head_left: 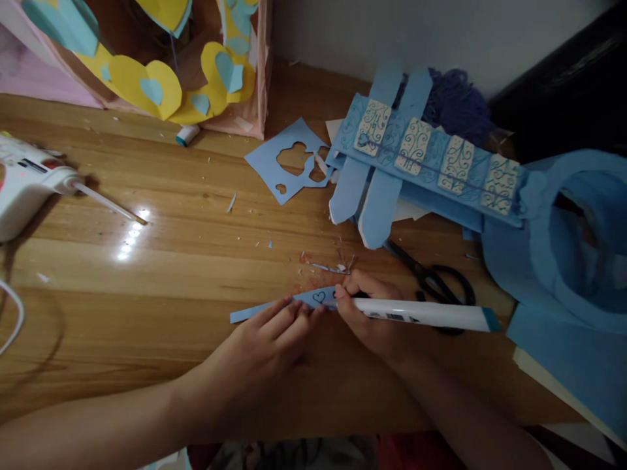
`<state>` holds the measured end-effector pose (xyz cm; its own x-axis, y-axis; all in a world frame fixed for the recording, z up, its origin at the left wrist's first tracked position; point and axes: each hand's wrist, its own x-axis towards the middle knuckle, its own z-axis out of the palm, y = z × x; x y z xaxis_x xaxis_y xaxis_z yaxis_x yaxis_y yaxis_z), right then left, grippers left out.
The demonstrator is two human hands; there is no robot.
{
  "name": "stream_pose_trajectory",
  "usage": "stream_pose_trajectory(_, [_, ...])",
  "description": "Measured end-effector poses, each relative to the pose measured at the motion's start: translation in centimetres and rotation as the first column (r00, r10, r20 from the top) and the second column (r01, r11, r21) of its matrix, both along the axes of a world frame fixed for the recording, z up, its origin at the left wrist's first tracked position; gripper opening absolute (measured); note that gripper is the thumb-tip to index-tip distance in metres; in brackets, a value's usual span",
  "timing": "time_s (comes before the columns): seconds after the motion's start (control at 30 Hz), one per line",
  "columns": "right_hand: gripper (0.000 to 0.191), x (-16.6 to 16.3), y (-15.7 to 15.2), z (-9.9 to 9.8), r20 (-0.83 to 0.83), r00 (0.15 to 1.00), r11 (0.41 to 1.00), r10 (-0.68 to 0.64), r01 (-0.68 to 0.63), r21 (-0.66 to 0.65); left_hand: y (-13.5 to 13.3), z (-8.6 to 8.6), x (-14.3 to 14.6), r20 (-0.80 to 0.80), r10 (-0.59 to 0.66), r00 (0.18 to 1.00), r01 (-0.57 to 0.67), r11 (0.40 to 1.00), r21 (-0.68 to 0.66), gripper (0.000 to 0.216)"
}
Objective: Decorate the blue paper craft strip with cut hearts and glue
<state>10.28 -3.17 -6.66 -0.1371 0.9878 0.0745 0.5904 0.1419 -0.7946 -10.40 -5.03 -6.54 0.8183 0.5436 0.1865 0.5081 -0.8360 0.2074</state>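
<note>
Wooden table (181, 281), grey wall (333, 39), left hand (269, 343) flat on strip (315, 297), right hand (377, 334) gripping marker (426, 313)

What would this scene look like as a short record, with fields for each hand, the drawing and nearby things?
Left hand: pressing on blue strip
Right hand: holding white marker
Drawing: dark heart outline on the strip
Surface: wooden table
Near right hand: black scissors, partly covered
Far left: white glue gun
</note>
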Motion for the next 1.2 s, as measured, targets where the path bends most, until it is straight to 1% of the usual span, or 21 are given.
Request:
stream_pose_trajectory(0.07, [0.027,0.1,-0.2,-0.1,-0.142,0.989,0.999,-0.039,0.041,0.017,-0.2,0.1,-0.1,-0.019,-0.003,1.000,0.003,1.000,0.009,0.044])
stream_pose_trajectory(0.17, [0.020,-0.4,-0.4,0.1,-0.401,0.914,0.997,-0.053,0.069,0.024,-1.1,0.5,-0.3,-0.027,0.035,0.999,-0.034,0.998,0.048,0.037])
stream_pose_trajectory(0.23, [0.015,-1.0,-0.4,0.4,-0.452,0.891,0.999,-0.050,0.055,-0.003,-1.8,0.8,-0.5,0.012,0.071,0.997,-0.072,0.993,0.093,0.034])
stream_pose_trajectory(0.33, [0.014,-1.8,-0.3,0.5,-0.369,0.929,0.998,-0.031,0.010,-0.056,-2.6,1.0,-0.6,0.054,0.086,0.995,-0.092,0.988,0.123,0.034])
stream_pose_trajectory(0.43, [0.019,-1.9,-0.3,0.1,-0.248,0.969,0.994,0.008,-0.034,-0.100,-2.7,0.9,-0.5,0.040,0.082,0.996,-0.086,0.991,0.104,0.033])
stream_pose_trajectory(0.57, [0.024,-1.6,-0.2,-0.4,-0.135,0.989,0.992,0.060,-0.074,-0.099,-2.4,0.9,-0.4,0.058,0.090,0.994,-0.095,0.990,0.100,0.033])
stream_pose_trajectory(0.73, [0.023,-1.7,-0.2,-0.3,-0.114,0.991,0.994,0.071,-0.080,-0.077,-2.5,1.4,-0.5,0.101,0.101,0.990,-0.113,0.986,0.123,0.030])
stream_pose_trajectory(0.87, [0.023,-2.1,-0.1,-0.1,-0.105,0.992,0.996,0.071,-0.076,-0.048,-2.5,1.5,-0.6,0.093,0.108,0.990,-0.121,0.982,0.142,0.030])
stream_pose_trajectory(0.97, [0.020,-2.2,-0.1,0.1,-0.098,0.992,0.996,0.076,-0.081,-0.043,-2.5,1.4,-0.6,0.100,0.112,0.989,-0.126,0.981,0.150,0.030])
stream_pose_trajectory(1.07, [0.017,-2.2,0.0,0.1,-0.100,0.990,0.994,0.098,-0.101,-0.036,-2.5,1.5,-0.6,0.093,0.109,0.990,-0.122,0.982,0.147,0.031])
stream_pose_trajectory(1.2, [0.019,-2.0,0.0,0.0,-0.083,0.989,0.992,0.124,-0.126,-0.017,-2.4,1.7,-0.6,0.058,0.108,0.992,-0.116,0.982,0.149,0.034])
